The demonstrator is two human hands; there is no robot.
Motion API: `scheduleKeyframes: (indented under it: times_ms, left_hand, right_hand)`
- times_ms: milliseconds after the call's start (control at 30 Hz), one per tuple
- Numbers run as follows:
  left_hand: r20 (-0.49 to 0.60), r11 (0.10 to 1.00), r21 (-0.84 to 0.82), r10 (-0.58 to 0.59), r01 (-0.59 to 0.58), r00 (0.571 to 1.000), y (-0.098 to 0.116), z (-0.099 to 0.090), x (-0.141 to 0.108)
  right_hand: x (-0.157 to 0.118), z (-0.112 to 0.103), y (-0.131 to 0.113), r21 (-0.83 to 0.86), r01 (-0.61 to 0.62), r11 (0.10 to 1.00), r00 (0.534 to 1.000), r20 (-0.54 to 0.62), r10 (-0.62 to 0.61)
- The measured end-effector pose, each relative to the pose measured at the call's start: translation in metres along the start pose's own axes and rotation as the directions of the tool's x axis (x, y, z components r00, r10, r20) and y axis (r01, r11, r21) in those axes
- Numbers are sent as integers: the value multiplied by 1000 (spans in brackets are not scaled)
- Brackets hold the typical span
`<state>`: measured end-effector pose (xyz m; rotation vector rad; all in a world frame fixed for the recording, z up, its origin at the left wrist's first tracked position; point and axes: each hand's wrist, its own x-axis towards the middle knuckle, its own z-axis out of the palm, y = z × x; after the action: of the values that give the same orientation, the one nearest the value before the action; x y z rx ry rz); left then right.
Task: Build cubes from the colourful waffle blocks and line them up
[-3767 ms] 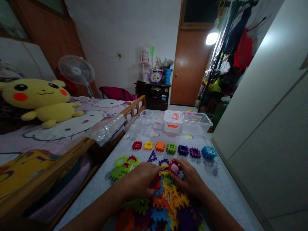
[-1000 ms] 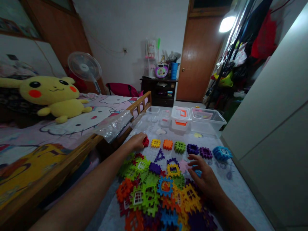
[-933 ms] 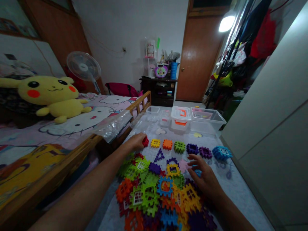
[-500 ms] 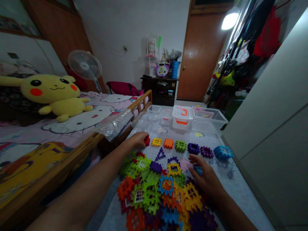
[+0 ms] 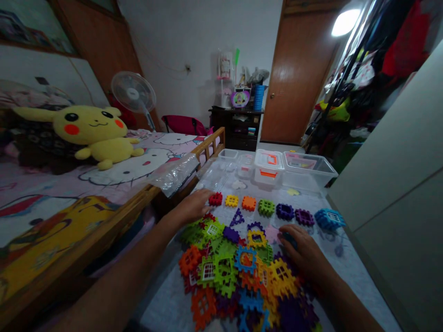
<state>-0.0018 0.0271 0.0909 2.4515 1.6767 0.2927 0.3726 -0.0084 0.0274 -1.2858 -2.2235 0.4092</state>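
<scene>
My left hand point(image 5: 195, 205) rests at the left end of a row of small block stacks, its fingers loosely spread against the red interlocking block stack point(image 5: 215, 199). To the right in that row stand yellow point(image 5: 231, 201), orange point(image 5: 248, 203), green point(image 5: 266, 208), dark blue point(image 5: 284, 211), purple point(image 5: 304, 217) and light blue point(image 5: 330, 219) stacks. My right hand point(image 5: 304, 246) is curled, with a dark-looking blue block point(image 5: 290, 239) between thumb and fingers, partly hidden. Between my forearms lies a heap of loose notched building blocks point(image 5: 224, 272) in mixed colours.
Behind the row stand a lidded clear box point(image 5: 270, 170) with orange clips and an open clear bin point(image 5: 308, 170). A bed with a wooden rail point(image 5: 138, 203) borders the table point(image 5: 166, 295) on the left; a pale cabinet point(image 5: 398, 184) rises on the right.
My left fingers have drawn back left from the red stack, which now shows fully. My right fingers have closed more around the blue block. The view has shifted slightly left.
</scene>
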Motion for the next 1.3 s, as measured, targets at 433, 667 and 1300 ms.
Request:
scheduleKeyframes:
  times_ms: [433, 667, 1300]
  left_hand:
    - [137, 929, -237, -259, 285, 956, -24, 18, -69]
    - [107, 955, -145, -246, 260, 963, -25, 22, -60]
    - [-101, 902, -339, -317, 267, 943, 6, 17, -48]
  right_hand:
    - [2, 2, 6, 3, -12, 1000, 1000, 0, 12]
    - [3, 3, 10, 3, 6, 1000, 1000, 2, -6]
    - [2, 1, 7, -21, 21, 1000, 998, 55, -20]
